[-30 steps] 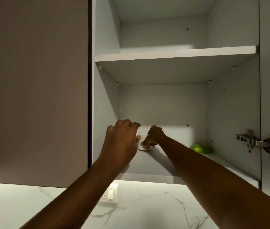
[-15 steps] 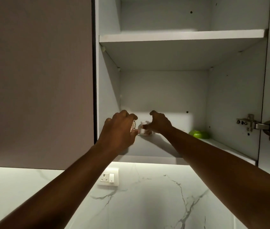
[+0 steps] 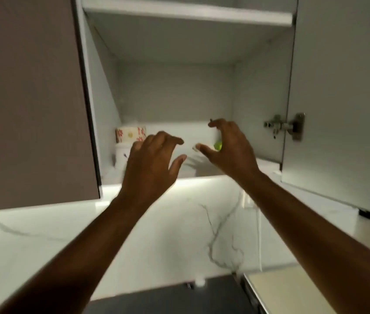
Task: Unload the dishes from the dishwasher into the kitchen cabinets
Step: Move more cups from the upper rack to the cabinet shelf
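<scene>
Up at the open wall cabinet (image 3: 175,91) we have both hands raised in front of the lower compartment, and neither has hold of anything. Our left hand (image 3: 150,164) is seen from the back, fingers loosely bent and spread, thumb out to the right — nothing between them. Our right hand (image 3: 229,148) hangs just beside it, well clear of any dish, its fingers arched forward and its thumb pointing left toward the other hand; a gap of pale shelf shows between the two thumbs.

On the bottom shelf (image 3: 204,172), tucked into the left rear corner, stands a small stack: a flowered cup (image 3: 129,133) with red and yellow blooms sits on top of a plain white cup (image 3: 121,156). Our left hand overlaps the right edge of the stack in the view, though whether it touches we cannot tell — the picture is blurred there. Further right on the same shelf a green dish (image 3: 218,145) peeks out from behind our right fingers, mostly hidden.

Above runs the upper shelf (image 3: 186,14), seen from below. The cabinet door (image 3: 342,87) stands swung open on the right, its metal hinge (image 3: 286,126) showing. A closed brownish door (image 3: 27,98) fills the left. Below the cabinet lies a lit marble backsplash (image 3: 179,234), and at the bottom edge a dark countertop (image 3: 168,300).
</scene>
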